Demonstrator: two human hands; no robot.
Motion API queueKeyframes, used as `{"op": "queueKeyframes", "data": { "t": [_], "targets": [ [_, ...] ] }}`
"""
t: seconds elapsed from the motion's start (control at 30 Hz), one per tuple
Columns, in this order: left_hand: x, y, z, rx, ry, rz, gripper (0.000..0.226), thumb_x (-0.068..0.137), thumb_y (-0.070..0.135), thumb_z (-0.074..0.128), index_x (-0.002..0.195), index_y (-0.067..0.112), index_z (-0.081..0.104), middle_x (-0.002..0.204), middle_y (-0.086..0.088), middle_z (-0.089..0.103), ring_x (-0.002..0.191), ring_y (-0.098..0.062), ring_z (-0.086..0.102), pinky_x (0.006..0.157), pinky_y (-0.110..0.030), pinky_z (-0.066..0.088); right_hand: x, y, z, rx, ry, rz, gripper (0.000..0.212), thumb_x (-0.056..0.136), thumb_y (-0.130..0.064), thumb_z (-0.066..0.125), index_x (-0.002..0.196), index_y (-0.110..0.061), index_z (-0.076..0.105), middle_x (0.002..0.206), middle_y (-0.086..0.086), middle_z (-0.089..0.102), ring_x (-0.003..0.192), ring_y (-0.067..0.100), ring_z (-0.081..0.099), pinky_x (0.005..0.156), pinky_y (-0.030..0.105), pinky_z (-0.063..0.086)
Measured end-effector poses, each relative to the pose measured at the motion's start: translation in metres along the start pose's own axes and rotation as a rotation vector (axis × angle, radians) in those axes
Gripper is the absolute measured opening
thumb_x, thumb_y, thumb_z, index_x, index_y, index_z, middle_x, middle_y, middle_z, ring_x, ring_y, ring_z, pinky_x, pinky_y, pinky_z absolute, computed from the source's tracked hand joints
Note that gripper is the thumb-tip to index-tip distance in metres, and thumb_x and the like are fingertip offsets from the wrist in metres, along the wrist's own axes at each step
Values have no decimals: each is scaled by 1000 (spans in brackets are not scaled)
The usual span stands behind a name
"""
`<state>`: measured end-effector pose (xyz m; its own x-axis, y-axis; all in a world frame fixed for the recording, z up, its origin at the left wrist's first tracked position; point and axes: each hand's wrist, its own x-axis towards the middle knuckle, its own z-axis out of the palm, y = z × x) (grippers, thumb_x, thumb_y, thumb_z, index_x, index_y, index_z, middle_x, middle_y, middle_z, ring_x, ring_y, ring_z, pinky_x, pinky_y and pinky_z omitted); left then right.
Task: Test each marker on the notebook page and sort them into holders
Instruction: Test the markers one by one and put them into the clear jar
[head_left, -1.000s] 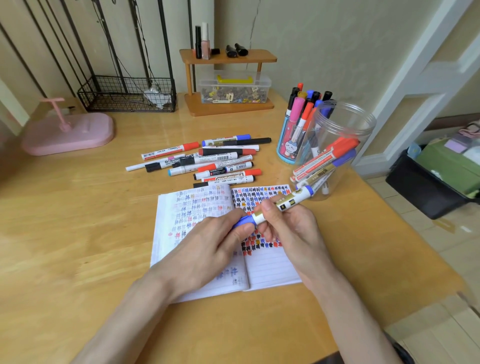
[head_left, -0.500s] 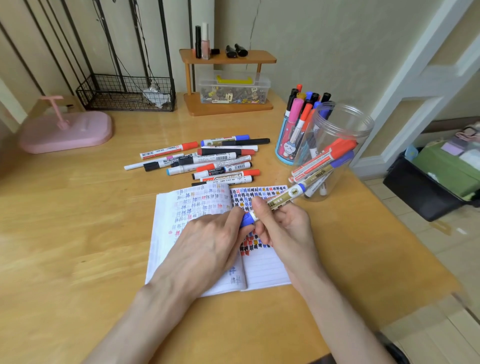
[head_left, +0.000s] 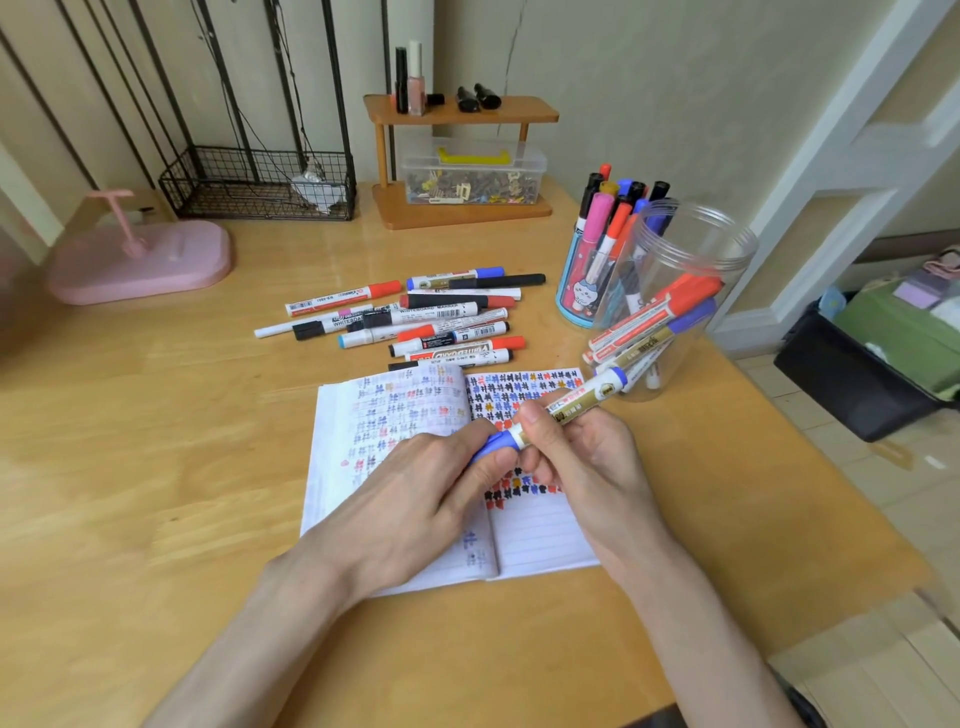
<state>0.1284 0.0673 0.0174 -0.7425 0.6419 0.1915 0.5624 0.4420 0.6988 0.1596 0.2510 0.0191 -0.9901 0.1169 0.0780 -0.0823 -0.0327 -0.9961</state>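
Observation:
A blue marker (head_left: 582, 397) with a gold-and-white barrel lies across both hands above the open notebook (head_left: 540, 540). My right hand (head_left: 587, 462) grips the barrel. My left hand (head_left: 415, 499) pinches the blue cap (head_left: 493, 444) at the marker's near end; the cap still looks seated on the barrel. The notebook page is covered in rows of coloured test marks. Several loose markers (head_left: 436, 322) lie in a pile behind the notebook. A blue cartoon holder (head_left: 579, 296) stands full of markers. Beside it a clear plastic jar (head_left: 727, 244) holds several red and blue markers.
A pink stand (head_left: 140, 265) sits at the far left, a black wire basket (head_left: 260, 182) behind it. A small wooden shelf (head_left: 462, 156) with a clear box of clips stands at the back. The table's right edge drops to a dark bin (head_left: 852, 374) on the floor.
Both hands with the marker have drifted slightly toward me over the page. The grip on barrel and cap stays the same.

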Motion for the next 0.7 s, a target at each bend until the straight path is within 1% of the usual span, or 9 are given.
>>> {"op": "queueKeyframes", "data": {
  "t": [0.13,0.23,0.3,0.37,0.43,0.5,0.57,0.6,0.7],
  "targets": [
    [0,4,-5,-99,-49,-15,36,109,51,37,94,24,56,66,3,46,63,-17,43,61,-30,37,-1,-1,-3,11,-16,-13,24,92,-30,66,84,-8,66,63,6,56,57,10,51,55,17,42],
    [1,5,-8,-157,-82,-36,41,109,51,37,95,19,58,74,-6,49,66,-16,41,64,-34,39,0,-2,-3,7,-31,-17,25,93,-31,65,85,-7,66,64,5,56,59,11,50,55,18,42],
    [0,3,-7,-148,-52,-46,40,109,52,37,92,22,57,72,-4,49,64,-16,42,63,-33,39,1,-1,0,13,-11,-13,26,94,-31,66,83,-7,64,64,7,55,58,12,49,54,19,41],
    [0,-1,-3,-44,15,-36,35,108,53,37,89,28,53,66,6,48,63,-16,45,60,-30,37,2,1,2,3,20,3,28,96,-31,67,79,-9,63,63,8,52,56,13,46,52,22,37],
    [1,-6,2,115,87,-4,32,109,53,36,92,31,52,69,11,52,66,-17,49,61,-32,39,2,3,3,-30,45,23,35,97,-34,68,72,-12,58,61,9,46,55,16,39,52,30,28],
    [2,-7,6,257,169,43,33,108,53,38,107,28,59,85,11,63,72,-19,59,63,-40,47,2,4,3,-47,84,31,44,97,-38,69,67,-9,54,59,8,39,56,18,33,54,36,24],
    [3,-6,8,342,241,84,40,104,55,42,121,25,62,94,9,69,77,-22,67,59,-41,52,3,5,4,-37,122,28,45,98,-35,69,67,-7,54,57,5,38,54,16,32,53,33,25],
    [3,-6,10,367,265,106,41,104,56,43,120,23,62,93,8,69,75,-22,67,56,-40,52,3,6,4,-30,126,29,43,99,-34,69,67,-10,54,57,6,38,53,16,32,53,32,26],
    [4,-8,14,453,282,136,38,108,51,38,104,19,59,84,6,61,67,-25,63,48,-40,47,3,5,6,-1,106,50,39,100,-34,68,68,-15,53,59,11,38,53,16,32,50,27,27]
  ]
}}
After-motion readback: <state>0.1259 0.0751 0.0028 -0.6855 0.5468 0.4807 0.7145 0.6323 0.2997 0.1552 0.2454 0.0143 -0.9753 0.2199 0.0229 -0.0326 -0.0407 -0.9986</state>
